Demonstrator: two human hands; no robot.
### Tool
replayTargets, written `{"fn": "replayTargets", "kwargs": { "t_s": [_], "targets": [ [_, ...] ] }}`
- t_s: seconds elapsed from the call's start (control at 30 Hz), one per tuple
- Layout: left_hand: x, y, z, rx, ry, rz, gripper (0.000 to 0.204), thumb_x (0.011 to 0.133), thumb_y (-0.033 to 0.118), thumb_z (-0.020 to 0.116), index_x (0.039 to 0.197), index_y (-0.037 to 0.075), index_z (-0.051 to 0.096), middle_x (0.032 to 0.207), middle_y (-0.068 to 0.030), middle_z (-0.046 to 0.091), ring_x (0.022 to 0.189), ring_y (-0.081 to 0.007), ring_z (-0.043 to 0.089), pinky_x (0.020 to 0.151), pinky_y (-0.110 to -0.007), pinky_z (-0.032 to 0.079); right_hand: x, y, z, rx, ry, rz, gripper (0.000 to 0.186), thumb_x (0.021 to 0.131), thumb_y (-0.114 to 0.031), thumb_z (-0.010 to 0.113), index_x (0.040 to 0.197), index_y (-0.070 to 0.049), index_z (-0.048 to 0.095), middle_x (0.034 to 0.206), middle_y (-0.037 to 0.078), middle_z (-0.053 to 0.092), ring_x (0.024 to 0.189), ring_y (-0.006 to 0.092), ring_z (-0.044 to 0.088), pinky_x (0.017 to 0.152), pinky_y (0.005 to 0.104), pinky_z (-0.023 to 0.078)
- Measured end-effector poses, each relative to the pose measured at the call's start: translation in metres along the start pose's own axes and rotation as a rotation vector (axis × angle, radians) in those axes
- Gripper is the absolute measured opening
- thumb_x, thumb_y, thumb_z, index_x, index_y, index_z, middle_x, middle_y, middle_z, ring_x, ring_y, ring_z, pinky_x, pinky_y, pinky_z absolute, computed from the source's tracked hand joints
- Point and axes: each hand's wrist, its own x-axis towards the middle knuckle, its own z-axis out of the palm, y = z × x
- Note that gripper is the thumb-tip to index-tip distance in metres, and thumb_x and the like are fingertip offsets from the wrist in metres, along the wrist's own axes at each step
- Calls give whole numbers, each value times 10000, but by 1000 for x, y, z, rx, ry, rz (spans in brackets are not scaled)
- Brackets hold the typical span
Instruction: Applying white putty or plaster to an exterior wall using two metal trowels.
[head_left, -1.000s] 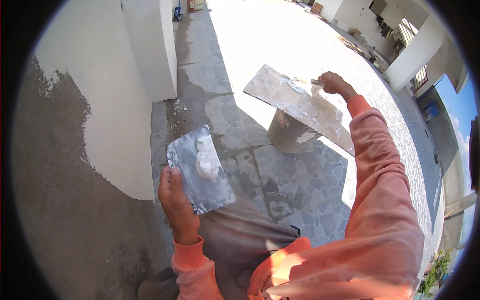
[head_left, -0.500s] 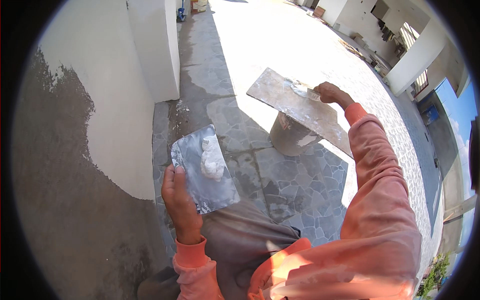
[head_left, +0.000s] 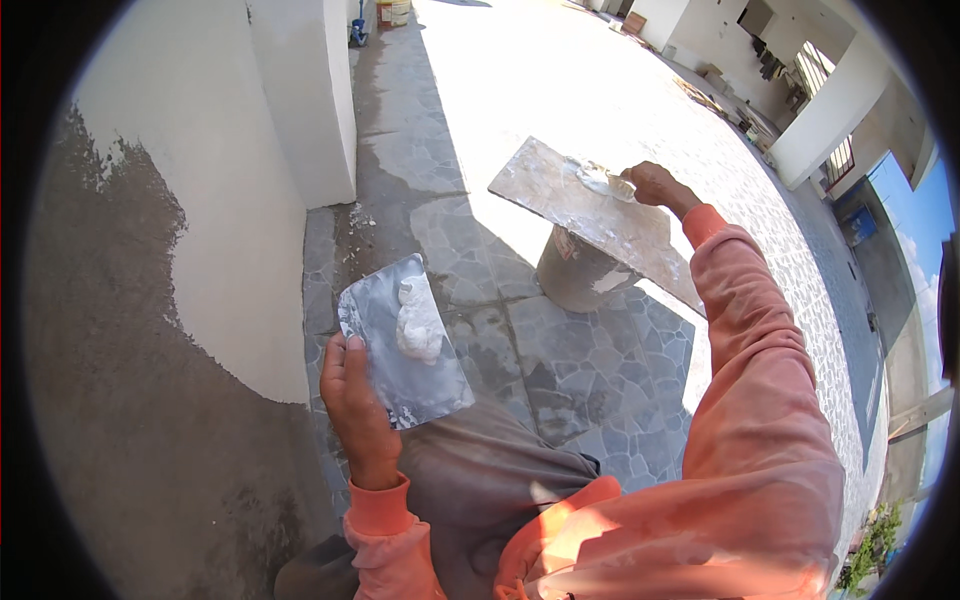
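My left hand (head_left: 358, 415) grips the near left edge of a thin grey plate (head_left: 425, 385), fingers curled around it. A thick lump of white putty (head_left: 418, 328) lies on the plate. Reaching forward to the right, my right hand (head_left: 657, 187) is closed on a small scraper (head_left: 626, 181), largely hidden by the fingers. The scraper's blade is at a patch of wet white putty (head_left: 592, 178) on a smeared flat board (head_left: 540, 185). That board rests tilted across the top of a dirty bucket (head_left: 578, 272).
On the left, a wall carries white coating (head_left: 235, 310) over bare grey plaster (head_left: 110, 380). A white pillar (head_left: 318, 110) stands ahead, with putty crumbs (head_left: 362, 218) by its foot. Stone-patterned tiles (head_left: 570, 350) cover the floor. A pail (head_left: 393, 13) stands far off.
The right hand and scraper have shifted slightly at the putty on the board. The left hand still holds the plate in nearly the same place; the view has moved a little.
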Motion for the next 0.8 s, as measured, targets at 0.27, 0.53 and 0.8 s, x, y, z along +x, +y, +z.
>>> {"fn": "replayTargets", "kwargs": {
  "t_s": [0.27, 0.53, 0.8],
  "targets": [
    [-2, 0, 1, 20, -37, -13, 223, 981, 206, 447, 1014, 20, 565, 907, 9, 563, 819, -66, 487, 750, -251, 412, 5, 4, -1, 10, 42, 45, 400, 757, 16, 521, 1120, -82, 660, 970, 175, 678, 906, 338, 654, 780, 422, 527],
    [-3, -2, 3, -8, -62, -18, 218, 981, 193, 446, 1022, 15, 565, 884, 16, 543, 804, -56, 463, 752, -243, 403, -13, 2, -12, -19, -187, -62, 371, 814, 11, 475, 1139, -60, 640, 928, 194, 673, 851, 332, 642, 754, 421, 502],
    [-1, -21, 9, 19, -107, -33, 207, 984, 178, 446, 1006, 13, 569, 850, 33, 534, 771, -44, 445, 720, -237, 394, -56, 46, -20, 584, -10, 210, 281, 875, -42, 507, 1129, -16, 625, 827, 50, 615, 761, 146, 525, 711, 319, 438]
  ]
}}
